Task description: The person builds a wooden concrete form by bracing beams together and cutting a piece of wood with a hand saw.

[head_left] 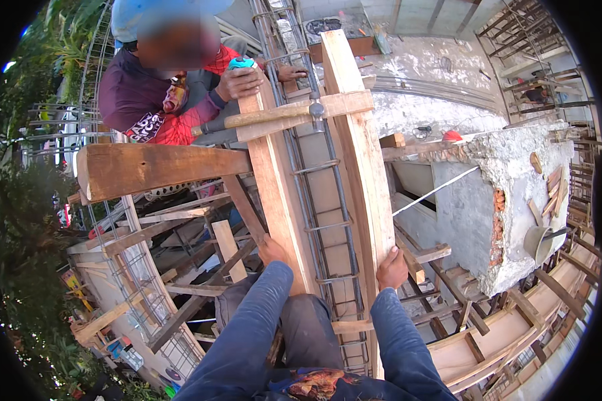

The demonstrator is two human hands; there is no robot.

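Note:
A tall wooden column form made of two long planks, the left plank (274, 180) and the right plank (364, 167), encloses a steel rebar cage (321, 194). My left hand (271, 251) grips the outer edge of the left plank. My right hand (391, 269) grips the outer edge of the right plank. Both my forearms are in blue sleeves. A short cross batten (301, 115) spans the two planks higher up. A co-worker above holds a wooden-handled hammer (267, 117) at the batten, with a hand (237, 83) on top of the left plank.
A thick horizontal timber beam (160, 170) juts left of the form. A rough concrete beam (508, 180) with exposed bricks lies to the right, with a trowel (538, 240) beside it. Wooden scaffolding (194, 267) and more formwork sit below. Trees fill the left edge.

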